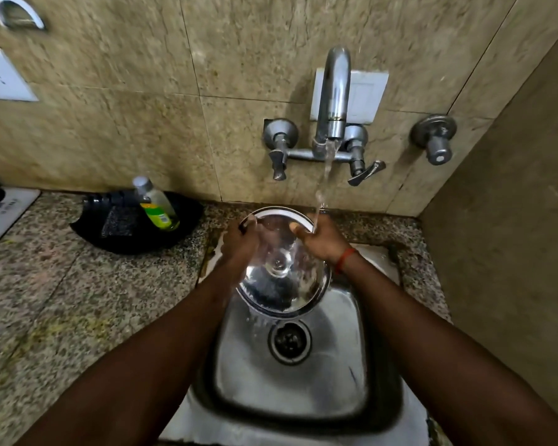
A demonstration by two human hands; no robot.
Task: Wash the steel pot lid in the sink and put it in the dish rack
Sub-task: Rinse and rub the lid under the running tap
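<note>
A round steel pot lid (282,284) is held tilted above the steel sink (290,391), its shiny face toward me. My left hand (239,244) grips the lid's left rim, thumb over the edge. My right hand (319,239) grips the upper right rim, with a red thread on the wrist. Water from the tap (334,91) falls onto the lid's top edge beside my right hand. No dish rack is in view.
A black tray (174,235) on the granite counter to the left holds a dish-soap bottle (157,206) and a dark scrub pad (118,222). Two tap levers and a wall valve (434,138) sit on the tiled wall. A side wall closes off the right.
</note>
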